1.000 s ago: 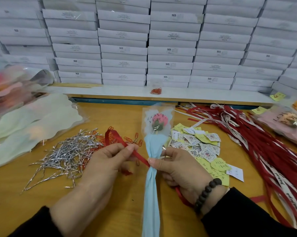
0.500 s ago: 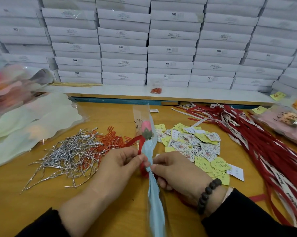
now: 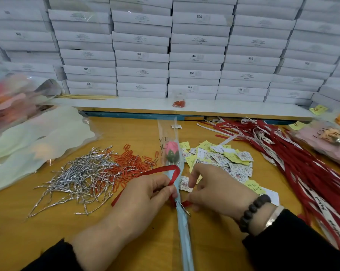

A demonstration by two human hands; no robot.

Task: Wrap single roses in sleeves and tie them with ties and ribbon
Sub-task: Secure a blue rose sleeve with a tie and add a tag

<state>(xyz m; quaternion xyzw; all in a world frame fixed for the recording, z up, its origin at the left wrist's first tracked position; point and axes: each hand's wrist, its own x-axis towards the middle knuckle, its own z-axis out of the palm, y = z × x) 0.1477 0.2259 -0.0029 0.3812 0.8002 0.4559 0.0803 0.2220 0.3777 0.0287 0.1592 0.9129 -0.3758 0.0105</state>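
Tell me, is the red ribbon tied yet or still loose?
Still loose: the red ribbon arcs in an open loop over the sleeved rose, pinched by the left hand.

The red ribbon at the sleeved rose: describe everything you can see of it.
The red ribbon is a narrow, flat, satiny strip. It arches in a loop across the pale blue sleeve just below the rose bud. The left hand pinches it against the sleeve; one tail trails left, and a short end shows by the right hand.
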